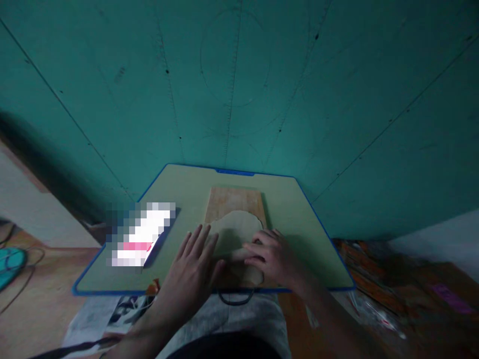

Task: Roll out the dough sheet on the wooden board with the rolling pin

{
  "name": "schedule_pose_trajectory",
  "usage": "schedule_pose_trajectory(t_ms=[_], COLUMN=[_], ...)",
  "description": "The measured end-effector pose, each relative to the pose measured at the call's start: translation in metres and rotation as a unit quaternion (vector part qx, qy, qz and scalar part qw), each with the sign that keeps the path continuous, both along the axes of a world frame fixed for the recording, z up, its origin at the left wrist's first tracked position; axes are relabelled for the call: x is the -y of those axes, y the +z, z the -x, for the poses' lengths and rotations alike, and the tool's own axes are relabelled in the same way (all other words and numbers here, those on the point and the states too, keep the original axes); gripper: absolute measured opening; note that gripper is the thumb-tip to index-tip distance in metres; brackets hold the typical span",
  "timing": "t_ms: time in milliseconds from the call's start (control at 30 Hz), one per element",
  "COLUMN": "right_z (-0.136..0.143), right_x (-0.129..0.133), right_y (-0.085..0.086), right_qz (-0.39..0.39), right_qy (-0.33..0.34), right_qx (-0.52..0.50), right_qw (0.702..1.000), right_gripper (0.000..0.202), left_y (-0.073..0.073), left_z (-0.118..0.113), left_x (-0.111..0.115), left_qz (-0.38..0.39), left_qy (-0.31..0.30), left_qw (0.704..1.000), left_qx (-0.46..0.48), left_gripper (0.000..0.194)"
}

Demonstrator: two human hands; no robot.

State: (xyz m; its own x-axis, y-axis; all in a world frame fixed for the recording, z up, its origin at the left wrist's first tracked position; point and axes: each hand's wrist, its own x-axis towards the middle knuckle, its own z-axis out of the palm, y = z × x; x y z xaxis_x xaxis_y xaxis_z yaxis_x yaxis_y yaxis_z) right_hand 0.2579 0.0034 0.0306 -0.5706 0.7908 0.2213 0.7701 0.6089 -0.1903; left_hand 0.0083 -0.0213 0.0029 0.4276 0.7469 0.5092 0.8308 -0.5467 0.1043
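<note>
A flat, rounded sheet of dough lies on a wooden cutting board. Across its near part runs a pale bar that looks like a rolling pin, with its ends hidden by my hands. My left hand is open at the left edge of the dough, its fingers stretched out flat and pointing forward. At the right side, my right hand has its fingers bent and closed over the right end of the bar. A patch of dough shows on the near side of the bar.
Beneath the board is a pale folding table with a blue rim. A bright, blurred-out flat object rests on its left side. Behind the table stands a green wall. Boxes and plastic clutter lie on the floor at right.
</note>
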Motion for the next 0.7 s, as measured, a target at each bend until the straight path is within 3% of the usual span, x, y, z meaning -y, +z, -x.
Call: schedule_pose_trajectory(t_ms=[100,200,333,533,600,700], right_z=[0.003,0.011,0.027,0.046,0.046,0.036], right_x=[-0.005,-0.023,-0.068,-0.129,-0.129,-0.100], right_y=[-0.006,-0.008,-0.008,-0.008,-0.009,-0.011], right_qz=[-0.007,-0.017,-0.004,0.018,0.005,-0.026], right_qy=[-0.029,-0.089,-0.117,-0.139,-0.141,-0.134], right_qx=[-0.034,-0.024,0.007,-0.023,-0.030,-0.035], right_qw=[0.999,0.996,0.993,0.990,0.990,0.990], right_gripper=[0.024,0.034,0.041,0.026,0.026,0.030], left_y=[-0.009,-0.008,0.000,0.004,0.004,-0.001], left_z=[-0.008,-0.008,-0.003,0.009,0.008,-0.001], left_x=[-0.010,-0.023,-0.048,-0.082,-0.078,-0.054], left_qz=[-0.013,0.006,0.057,0.056,0.064,0.072], left_qy=[0.021,0.041,0.046,0.072,0.073,0.055], left_qw=[0.999,0.999,0.997,0.996,0.995,0.996], left_qx=[-0.027,-0.030,-0.006,0.024,0.023,0.019], left_gripper=[0.048,0.048,0.041,0.039,0.041,0.040])
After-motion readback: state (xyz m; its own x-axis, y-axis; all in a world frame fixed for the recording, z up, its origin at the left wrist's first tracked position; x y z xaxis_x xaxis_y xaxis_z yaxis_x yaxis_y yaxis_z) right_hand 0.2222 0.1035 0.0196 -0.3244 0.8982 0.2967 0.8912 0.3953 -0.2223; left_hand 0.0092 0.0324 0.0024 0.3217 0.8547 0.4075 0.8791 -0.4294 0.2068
